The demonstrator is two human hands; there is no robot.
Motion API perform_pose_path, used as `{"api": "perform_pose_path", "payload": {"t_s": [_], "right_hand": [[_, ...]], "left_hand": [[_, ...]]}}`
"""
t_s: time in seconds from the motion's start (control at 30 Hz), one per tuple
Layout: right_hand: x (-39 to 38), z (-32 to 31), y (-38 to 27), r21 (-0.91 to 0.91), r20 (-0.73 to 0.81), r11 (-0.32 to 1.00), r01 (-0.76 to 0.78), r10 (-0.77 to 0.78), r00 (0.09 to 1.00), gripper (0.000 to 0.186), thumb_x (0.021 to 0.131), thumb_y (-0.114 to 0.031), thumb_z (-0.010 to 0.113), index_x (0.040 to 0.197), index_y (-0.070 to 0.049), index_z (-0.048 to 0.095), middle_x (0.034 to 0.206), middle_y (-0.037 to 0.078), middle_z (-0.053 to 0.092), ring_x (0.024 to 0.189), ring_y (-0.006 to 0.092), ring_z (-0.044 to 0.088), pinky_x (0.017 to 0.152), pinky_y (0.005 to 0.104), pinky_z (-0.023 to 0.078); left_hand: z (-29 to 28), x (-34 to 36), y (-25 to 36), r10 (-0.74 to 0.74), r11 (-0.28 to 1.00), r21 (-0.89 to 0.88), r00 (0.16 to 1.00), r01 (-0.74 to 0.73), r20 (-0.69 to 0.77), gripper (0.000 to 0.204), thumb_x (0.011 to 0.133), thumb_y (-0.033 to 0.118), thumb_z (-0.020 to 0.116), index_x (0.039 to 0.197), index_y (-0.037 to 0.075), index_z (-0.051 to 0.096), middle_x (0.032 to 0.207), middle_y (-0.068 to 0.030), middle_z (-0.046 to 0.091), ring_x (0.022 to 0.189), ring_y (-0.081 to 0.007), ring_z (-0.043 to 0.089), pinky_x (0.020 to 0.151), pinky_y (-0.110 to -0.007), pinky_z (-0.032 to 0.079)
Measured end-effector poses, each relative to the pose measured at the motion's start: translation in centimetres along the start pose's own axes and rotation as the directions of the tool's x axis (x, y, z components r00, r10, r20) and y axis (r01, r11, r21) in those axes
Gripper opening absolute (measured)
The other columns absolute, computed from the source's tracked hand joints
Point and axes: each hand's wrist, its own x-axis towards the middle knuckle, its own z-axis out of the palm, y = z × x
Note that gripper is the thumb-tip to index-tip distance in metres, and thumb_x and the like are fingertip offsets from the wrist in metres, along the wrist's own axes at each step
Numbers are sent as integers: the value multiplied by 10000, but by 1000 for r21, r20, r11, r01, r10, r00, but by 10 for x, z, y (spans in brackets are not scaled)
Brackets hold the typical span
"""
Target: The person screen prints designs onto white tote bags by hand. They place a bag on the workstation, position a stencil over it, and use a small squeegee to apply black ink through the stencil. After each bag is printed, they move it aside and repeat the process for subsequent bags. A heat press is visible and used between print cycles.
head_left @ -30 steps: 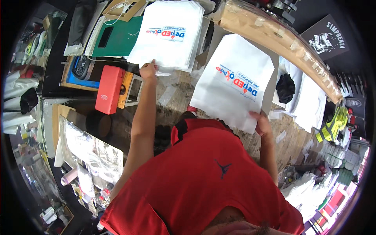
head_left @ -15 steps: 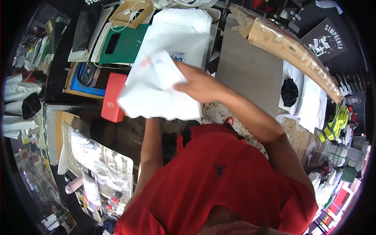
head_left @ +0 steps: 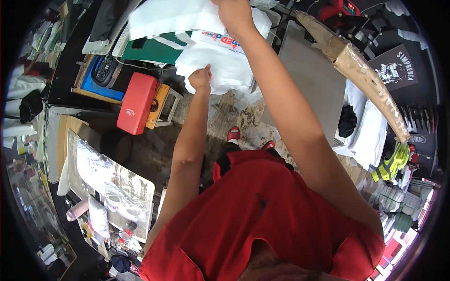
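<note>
A stack of white cloth pieces (head_left: pixel 225 70) with red and blue print lies ahead of me over a green board (head_left: pixel 157 55). At the top edge of the picture my right hand (head_left: pixel 236 21) is closed on a white cloth (head_left: pixel 176 19), lifted and spread toward the left. Its fingertips are partly cut off by the frame. My left hand (head_left: pixel 200 78) is closed at the near left edge of the stack, thumb up, pinching the cloth there.
A red case (head_left: pixel 137 103) sits on a small wooden stool (head_left: pixel 159 105) at left. Right of the stack is a grey flat board (head_left: pixel 304 70), with a long cardboard-wrapped roll (head_left: pixel 370 86) beyond it. A worktable with clear plastic (head_left: pixel 124 201) stands at lower left.
My right hand has moved up and away, raising the white cloth to the far left. My left hand, hidden under the cloth before, now shows at the stack's near edge.
</note>
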Motion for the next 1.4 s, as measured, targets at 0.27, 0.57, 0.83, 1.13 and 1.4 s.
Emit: {"api": "perform_pose_path", "payload": {"t_s": [0.27, 0.57, 0.83, 1.13, 1.4], "right_hand": [[54, 18, -15, -47, -47, 966, 256, -258, 965, 796, 824, 25, 594, 1541, 29, 247, 1526, 270, 386, 1438, 360, 353, 1189, 344, 256], [-44, -38, 101, -25, -179, 976, -216, 208, 962, 683, 849, -128, 712, 1449, -2, 412, 1252, 188, 635, 1116, 268, 619, 964, 352, 480], [-166, -79, 240, -497, -509, 449, -742, 542, 669, 734, 811, -261, 718, 1393, 32, 380, 1158, 288, 657, 1082, 411, 649, 946, 432, 507], [-157, -94, 172, 746, 39, 314, -587, 860, 510, 611, 862, -363, 695, 1326, -26, 484, 1283, 222, 602, 1214, 305, 573, 1046, 442, 429], [-190, -19, 165, -570, 184, 686, -452, 642, 744, 756, 855, -583, 657, 1383, -56, 534, 1395, 160, 537, 1311, 336, 462, 1054, 480, 414]], "left_hand": [[-74, -2, 111, 323, 826, -538, 923, -167, 209, 121, 924, 137, 601, 1034, 103, 563, 942, -25, 597, 793, -154, 566, 659, -303, 501], [-312, -103, 9, 224, 697, -578, 895, -424, -386, 293, 995, 162, 469, 1166, -72, 513, 1222, -195, 577, 1101, -341, 603, 934, -510, 527], [-371, -117, -16, 419, 834, -99, 739, -543, -527, 182, 980, 279, 586, 979, 101, 549, 844, -19, 558, 784, -120, 562, 671, -332, 462], [-272, -199, 94, 406, 805, -328, 863, -494, -302, 208, 998, 212, 524, 856, 61, 538, 666, -113, 606, 654, -214, 618, 598, -316, 462], [-256, -224, 121, 545, 699, -439, 818, -565, -185, 234, 995, 213, 500, 1070, 3, 568, 1015, -142, 677, 857, -242, 684, 757, -382, 566]]}}
